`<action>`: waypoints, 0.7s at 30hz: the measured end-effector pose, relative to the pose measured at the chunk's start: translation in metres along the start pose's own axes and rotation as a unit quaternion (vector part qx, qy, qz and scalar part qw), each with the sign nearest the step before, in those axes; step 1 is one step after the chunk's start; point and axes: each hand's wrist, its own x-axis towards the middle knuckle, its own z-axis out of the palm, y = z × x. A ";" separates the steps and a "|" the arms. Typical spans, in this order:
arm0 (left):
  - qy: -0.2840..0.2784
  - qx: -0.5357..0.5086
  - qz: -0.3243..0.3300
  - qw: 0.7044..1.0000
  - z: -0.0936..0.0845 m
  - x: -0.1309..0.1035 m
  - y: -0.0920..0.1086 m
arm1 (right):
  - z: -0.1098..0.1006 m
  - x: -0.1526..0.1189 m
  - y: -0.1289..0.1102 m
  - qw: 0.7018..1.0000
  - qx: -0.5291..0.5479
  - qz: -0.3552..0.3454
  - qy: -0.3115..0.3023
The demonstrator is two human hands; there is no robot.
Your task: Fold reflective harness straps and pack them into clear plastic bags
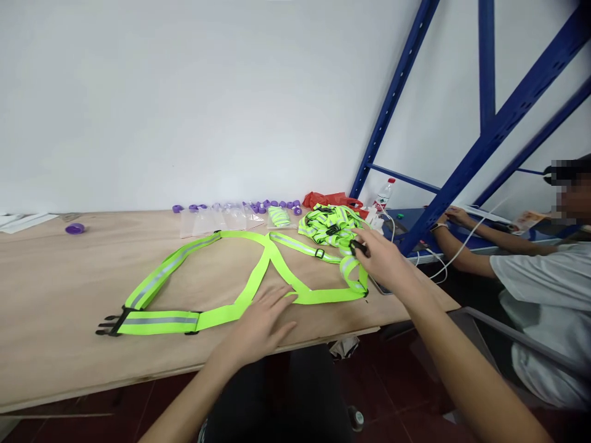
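Note:
A neon-green reflective harness (252,283) with grey stripes lies spread on the wooden table, its straps crossing near the middle. Its left end has a black side-release buckle part (111,325). My left hand (263,326) rests on the lower strap, fingers stretched out. At the harness's right end, my right hand (381,255) pinches a black buckle (359,248), and a curled length of strap (351,271) hangs beside it. A heap of similar green straps (330,223) lies just behind that hand.
Along the wall sit clear plastic bags (221,218), a bagged folded green strap (279,216), several purple rings (277,203) and a red bag (327,199). A lone purple ring (74,228) is at left. Blue rack posts (392,98) rise at right, near a bottle (384,194) and a seated person (545,289).

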 end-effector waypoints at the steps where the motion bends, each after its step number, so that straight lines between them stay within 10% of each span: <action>1: 0.018 -0.068 -0.017 0.997 0.008 0.012 0.007 | 0.004 -0.002 -0.012 1.000 0.009 -0.019 0.003; 9: 0.098 -0.552 -0.226 0.797 0.043 0.093 0.015 | 0.033 -0.036 -0.089 0.977 0.129 -0.170 -0.028; 17: 0.060 -0.522 -0.232 0.819 0.049 0.076 0.001 | 0.032 -0.062 -0.028 0.967 0.244 -0.053 -0.058; 21: 0.061 -0.460 -0.221 0.858 0.053 0.073 -0.001 | 0.038 -0.063 0.008 0.931 0.286 0.042 -0.222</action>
